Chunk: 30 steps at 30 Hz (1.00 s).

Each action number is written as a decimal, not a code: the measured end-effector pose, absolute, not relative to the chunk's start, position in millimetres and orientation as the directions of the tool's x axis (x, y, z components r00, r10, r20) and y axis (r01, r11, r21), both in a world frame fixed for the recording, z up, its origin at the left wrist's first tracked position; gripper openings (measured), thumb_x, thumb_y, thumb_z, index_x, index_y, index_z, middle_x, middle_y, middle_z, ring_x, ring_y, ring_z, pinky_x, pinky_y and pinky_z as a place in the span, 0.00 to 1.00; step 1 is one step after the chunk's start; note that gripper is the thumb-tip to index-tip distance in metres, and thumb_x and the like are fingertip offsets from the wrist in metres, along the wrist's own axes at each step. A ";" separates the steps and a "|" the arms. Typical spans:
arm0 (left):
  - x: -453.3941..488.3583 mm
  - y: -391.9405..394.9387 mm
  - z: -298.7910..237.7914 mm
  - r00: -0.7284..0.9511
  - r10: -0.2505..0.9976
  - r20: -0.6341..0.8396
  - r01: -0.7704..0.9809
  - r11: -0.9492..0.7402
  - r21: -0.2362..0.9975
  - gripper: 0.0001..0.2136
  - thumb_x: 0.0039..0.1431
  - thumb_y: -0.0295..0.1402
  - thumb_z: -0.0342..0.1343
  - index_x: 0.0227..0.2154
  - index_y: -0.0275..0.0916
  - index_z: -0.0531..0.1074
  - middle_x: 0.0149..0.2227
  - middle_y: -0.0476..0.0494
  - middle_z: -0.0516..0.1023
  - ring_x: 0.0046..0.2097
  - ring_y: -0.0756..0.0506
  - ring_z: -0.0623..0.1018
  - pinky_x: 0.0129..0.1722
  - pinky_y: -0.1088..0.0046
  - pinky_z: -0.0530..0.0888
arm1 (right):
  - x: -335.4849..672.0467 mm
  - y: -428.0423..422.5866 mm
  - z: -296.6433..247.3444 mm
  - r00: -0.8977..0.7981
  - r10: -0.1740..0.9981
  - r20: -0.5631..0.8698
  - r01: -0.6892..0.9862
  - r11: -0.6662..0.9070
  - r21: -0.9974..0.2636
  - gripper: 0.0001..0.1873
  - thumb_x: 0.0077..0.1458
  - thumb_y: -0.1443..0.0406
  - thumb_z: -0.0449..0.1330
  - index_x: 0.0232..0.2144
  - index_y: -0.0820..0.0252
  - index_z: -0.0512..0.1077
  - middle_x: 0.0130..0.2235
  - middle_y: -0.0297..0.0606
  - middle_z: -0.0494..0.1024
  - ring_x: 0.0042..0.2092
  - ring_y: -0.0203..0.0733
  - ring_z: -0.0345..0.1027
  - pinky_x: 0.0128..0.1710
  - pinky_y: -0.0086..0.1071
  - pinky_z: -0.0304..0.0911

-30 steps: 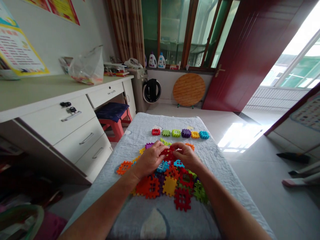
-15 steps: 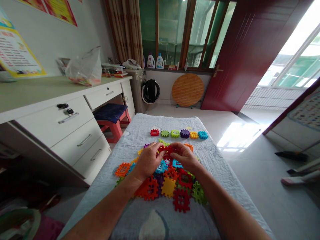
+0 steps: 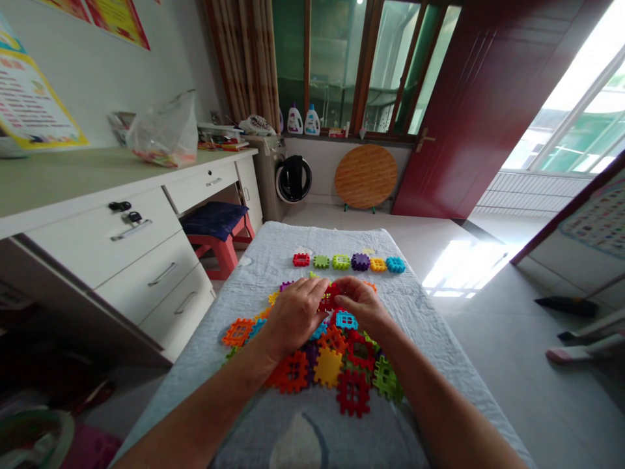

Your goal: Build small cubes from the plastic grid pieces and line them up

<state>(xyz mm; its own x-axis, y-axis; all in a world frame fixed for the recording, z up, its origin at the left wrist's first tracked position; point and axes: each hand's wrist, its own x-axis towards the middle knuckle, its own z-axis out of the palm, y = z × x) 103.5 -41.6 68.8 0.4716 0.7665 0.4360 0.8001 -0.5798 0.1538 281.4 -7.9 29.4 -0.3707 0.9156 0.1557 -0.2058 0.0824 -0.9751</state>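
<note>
So we've got both hands out over the cloth-covered table (image 3: 422,316), working on one red piece (image 3: 328,298). It's held up between our hands, just above the far side of a loose pile. Our left hand (image 3: 297,316) grips its left side, fingers laid across it and hiding a good chunk. Our right hand (image 3: 361,306) pinches the right side between thumb and fingers.

Around our wrists it's a colourful mess of flat notched pieces. The light blue window piece (image 3: 346,320) sits right by our right hand, the orange window piece (image 3: 237,332) is out at the left edge, and closer to us are the plain yellow piece (image 3: 329,367), the dark red window piece (image 3: 353,393) and the green window piece (image 3: 387,379).

Past our hands there's a neat row of six little blocks, left to right: red block (image 3: 301,260), green block (image 3: 321,262), lime block (image 3: 341,262), purple block (image 3: 360,262), yellow block (image 3: 377,264), blue block (image 3: 395,264). Off to our left, a pink stool (image 3: 223,255) with a navy cushion (image 3: 215,220) stands by the desk (image 3: 63,172).
</note>
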 end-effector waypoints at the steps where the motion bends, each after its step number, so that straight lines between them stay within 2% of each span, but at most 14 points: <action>1: 105.0 -41.8 69.5 0.469 0.766 0.439 0.804 -0.577 0.147 0.24 0.55 0.32 0.58 0.54 0.35 0.62 0.49 0.37 0.74 0.49 0.40 0.73 0.51 0.59 0.71 | 281.9 -8.6 30.6 -0.375 0.915 0.149 -0.201 0.077 -0.977 0.14 0.47 0.60 0.66 0.36 0.55 0.69 0.35 0.34 0.75 0.36 0.36 0.70 0.41 0.35 0.68; 4: 108.2 -43.0 70.2 0.460 0.770 0.443 0.817 -0.562 0.128 0.25 0.55 0.31 0.57 0.55 0.34 0.61 0.48 0.35 0.74 0.48 0.39 0.74 0.49 0.59 0.72 | 283.1 -10.1 32.7 -0.391 0.910 0.141 -0.209 0.062 -0.976 0.14 0.47 0.58 0.66 0.36 0.55 0.69 0.36 0.34 0.76 0.37 0.37 0.70 0.42 0.37 0.68; 9: 109.1 -43.4 65.5 0.455 0.765 0.456 0.825 -0.554 0.106 0.26 0.57 0.31 0.55 0.58 0.37 0.57 0.51 0.36 0.73 0.51 0.39 0.72 0.51 0.58 0.70 | 281.9 -10.5 31.4 -0.392 0.908 0.151 -0.290 0.034 -0.956 0.16 0.46 0.59 0.67 0.36 0.56 0.69 0.35 0.33 0.75 0.35 0.35 0.71 0.40 0.35 0.68; 13: 109.6 -42.5 63.1 0.434 0.752 0.495 0.837 -0.540 0.086 0.24 0.55 0.34 0.58 0.54 0.36 0.61 0.56 0.34 0.67 0.56 0.36 0.67 0.55 0.57 0.67 | 280.8 -11.2 31.9 -0.384 0.912 0.143 -0.307 0.020 -0.951 0.17 0.45 0.59 0.67 0.37 0.55 0.68 0.35 0.33 0.75 0.35 0.36 0.71 0.39 0.34 0.69; 16: 110.7 -42.6 66.3 0.425 0.756 0.498 0.844 -0.529 0.083 0.23 0.54 0.35 0.59 0.53 0.37 0.63 0.55 0.35 0.67 0.55 0.37 0.67 0.54 0.58 0.67 | 281.2 -11.4 33.0 -0.386 0.911 0.142 -0.303 0.020 -0.953 0.17 0.46 0.58 0.67 0.37 0.56 0.68 0.35 0.34 0.75 0.36 0.36 0.71 0.38 0.34 0.68; 20: 112.7 -42.6 70.9 0.426 0.779 0.460 0.845 -0.524 0.105 0.22 0.54 0.37 0.60 0.51 0.39 0.64 0.48 0.39 0.71 0.50 0.38 0.69 0.51 0.58 0.69 | 282.2 -10.8 33.2 -0.384 0.913 0.136 -0.280 0.025 -0.960 0.16 0.46 0.59 0.67 0.37 0.56 0.68 0.35 0.34 0.75 0.36 0.36 0.70 0.38 0.33 0.67; 30: 112.0 -37.2 67.6 0.353 0.789 0.502 0.826 -0.515 0.229 0.22 0.52 0.32 0.59 0.51 0.39 0.64 0.48 0.41 0.71 0.49 0.39 0.69 0.51 0.58 0.69 | 285.4 -7.6 32.8 -0.414 0.903 0.118 -0.252 0.011 -0.968 0.19 0.46 0.58 0.67 0.39 0.56 0.69 0.37 0.35 0.76 0.36 0.37 0.71 0.37 0.33 0.68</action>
<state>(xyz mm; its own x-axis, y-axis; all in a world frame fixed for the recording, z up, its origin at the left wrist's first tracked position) 112.0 -37.2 67.6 0.3530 0.7894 0.5022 0.8258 -0.5152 0.2293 285.4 -7.6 32.8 -0.4141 0.9025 0.1181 -0.2522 0.0110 -0.9676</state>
